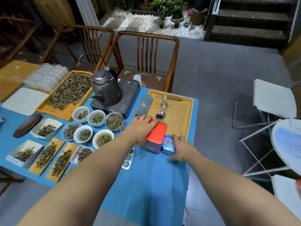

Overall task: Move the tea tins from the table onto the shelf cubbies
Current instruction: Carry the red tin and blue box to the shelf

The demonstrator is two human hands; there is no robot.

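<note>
Both hands reach forward over the blue table (146, 185) to two tins that stand side by side, touching. Left hand (140, 128) lies palm down on the lid of the red tin (157, 133), fingers spread across its far left part; whether they curl round the edge in a grip I cannot tell. Right hand (180, 148) sits against the right side of the small blue tin (169, 145), fingers along its wall and thumb toward the near end, loosely closing on it without a firm clamp that can be seen.

Just beyond the right hand lies a wooden tray (180, 115), its near corner close to the fingertips; on it stand a metal funnel (160, 115) just past the left hand's fingertips and an upright metal tube (164, 101) farther off. A dark flat paddle (143, 106) rests beyond the left hand, along the tray's left edge.

Left of the left hand is a cluster of white bowls (83, 133) holding tea leaves, with a mesh strainer (114, 122) nearest the wrist. Beyond those, a dark kettle (105, 88) sits on a black heater base (128, 95), and farther left a long wooden tray of loose leaves (68, 93). Under the left forearm lies a clear plastic strip with round pockets (127, 159). Two wooden chairs (146, 62) stand past the table's far edge.
</note>
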